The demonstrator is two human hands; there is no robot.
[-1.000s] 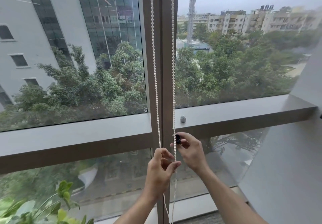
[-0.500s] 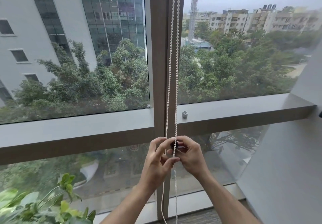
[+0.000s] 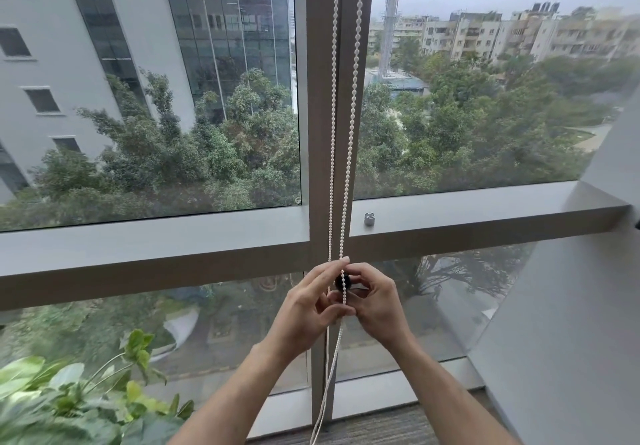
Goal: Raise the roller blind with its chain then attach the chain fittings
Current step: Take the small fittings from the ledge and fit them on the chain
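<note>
Two strands of the white bead chain [image 3: 352, 105] hang down in front of the brown window mullion [image 3: 320, 132]. My left hand [image 3: 310, 300] pinches the left strand at the level of the lower window pane. My right hand [image 3: 375, 300] holds a small black round fitting [image 3: 343, 282] against the right strand, its fingers curled round it. Both hands touch each other. Below them the chain hangs slack toward the floor. The blind itself is out of view above.
A small silver cylindrical fitting [image 3: 369, 219] stands on the grey window ledge [image 3: 485, 209] right of the mullion. A leafy green plant [image 3: 69, 399] fills the lower left. A grey wall [image 3: 571, 306] slants in at the right.
The two hands came together around the black fitting and rose slightly. The two chain strands, first spread apart, now hang close together.
</note>
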